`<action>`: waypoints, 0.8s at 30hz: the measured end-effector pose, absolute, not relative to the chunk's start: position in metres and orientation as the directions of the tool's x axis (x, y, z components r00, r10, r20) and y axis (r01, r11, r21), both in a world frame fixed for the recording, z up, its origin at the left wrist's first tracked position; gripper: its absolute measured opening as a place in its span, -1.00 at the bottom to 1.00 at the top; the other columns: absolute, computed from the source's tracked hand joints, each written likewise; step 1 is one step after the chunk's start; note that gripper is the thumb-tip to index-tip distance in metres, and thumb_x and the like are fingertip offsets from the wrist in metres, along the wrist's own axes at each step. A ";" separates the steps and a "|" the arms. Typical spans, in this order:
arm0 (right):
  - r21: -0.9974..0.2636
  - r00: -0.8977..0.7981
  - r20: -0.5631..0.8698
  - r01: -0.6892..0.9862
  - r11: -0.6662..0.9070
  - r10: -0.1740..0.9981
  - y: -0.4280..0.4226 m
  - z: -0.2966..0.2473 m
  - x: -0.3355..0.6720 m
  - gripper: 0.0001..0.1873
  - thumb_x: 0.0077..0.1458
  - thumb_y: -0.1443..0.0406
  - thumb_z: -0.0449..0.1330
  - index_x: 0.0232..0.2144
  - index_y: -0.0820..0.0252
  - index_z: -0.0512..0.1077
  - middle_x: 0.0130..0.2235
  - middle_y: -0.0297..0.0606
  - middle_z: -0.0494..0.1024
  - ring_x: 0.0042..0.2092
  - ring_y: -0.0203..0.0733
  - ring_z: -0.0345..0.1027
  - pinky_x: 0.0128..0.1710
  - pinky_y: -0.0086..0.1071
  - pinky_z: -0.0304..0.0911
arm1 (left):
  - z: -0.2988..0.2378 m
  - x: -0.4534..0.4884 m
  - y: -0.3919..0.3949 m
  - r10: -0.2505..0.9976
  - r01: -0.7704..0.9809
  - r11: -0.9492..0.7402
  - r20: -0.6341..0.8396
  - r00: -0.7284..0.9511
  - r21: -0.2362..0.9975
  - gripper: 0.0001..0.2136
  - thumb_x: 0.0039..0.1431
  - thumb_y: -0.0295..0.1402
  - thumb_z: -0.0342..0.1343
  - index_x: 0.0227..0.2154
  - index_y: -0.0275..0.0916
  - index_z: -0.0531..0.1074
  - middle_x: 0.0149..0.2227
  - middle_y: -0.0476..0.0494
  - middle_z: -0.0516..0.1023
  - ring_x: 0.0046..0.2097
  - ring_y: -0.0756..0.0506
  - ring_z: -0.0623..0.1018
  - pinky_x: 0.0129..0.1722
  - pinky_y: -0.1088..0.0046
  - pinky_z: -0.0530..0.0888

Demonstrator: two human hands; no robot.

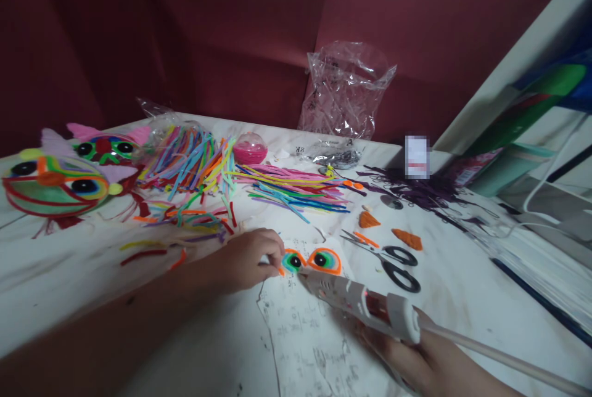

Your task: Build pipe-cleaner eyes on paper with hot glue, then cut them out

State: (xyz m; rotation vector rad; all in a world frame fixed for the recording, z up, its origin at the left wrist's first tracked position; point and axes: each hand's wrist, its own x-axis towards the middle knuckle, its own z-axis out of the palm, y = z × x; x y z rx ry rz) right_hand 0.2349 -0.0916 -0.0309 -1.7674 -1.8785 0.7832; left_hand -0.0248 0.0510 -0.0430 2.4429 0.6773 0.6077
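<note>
Steady orange-rimmed eyes (318, 260), pinched in left hand (256, 259), mid-frame; dab sparingly with glue gun (349, 296) gripped in right hand (407, 355).

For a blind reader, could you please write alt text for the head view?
The right hand holds a glue gun near two orange-rimmed craft eyes, the left hand at their edge; scissors and pipe cleaners lie nearby.
</note>
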 end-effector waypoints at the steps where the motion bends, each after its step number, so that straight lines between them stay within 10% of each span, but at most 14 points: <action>1: -0.666 -0.071 -0.050 0.745 0.019 0.996 -0.092 -0.031 0.235 -0.48 0.08 -0.01 0.05 -0.02 0.14 0.44 0.01 -0.08 0.50 -0.07 0.06 0.41 -0.03 -0.10 0.31 | -0.043 -0.025 0.051 0.572 0.333 -0.734 0.275 0.773 0.592 -0.93 -0.05 -0.52 0.12 -0.56 -0.26 0.41 -0.30 -0.11 0.51 -0.22 -0.04 0.49 -0.22 0.49 0.36; 24: -0.703 -0.043 -0.052 0.711 -0.006 0.998 -0.089 -0.013 0.226 -0.62 0.06 0.01 0.03 -0.38 0.11 0.50 -0.36 -0.20 0.58 -0.32 -0.07 0.44 -0.23 -0.27 0.40 | -0.042 -0.025 0.050 0.592 0.363 -0.718 0.248 0.767 0.594 -0.93 -0.06 -0.53 0.15 -0.56 -0.26 0.43 -0.26 -0.11 0.51 -0.20 -0.05 0.50 -0.19 0.49 0.36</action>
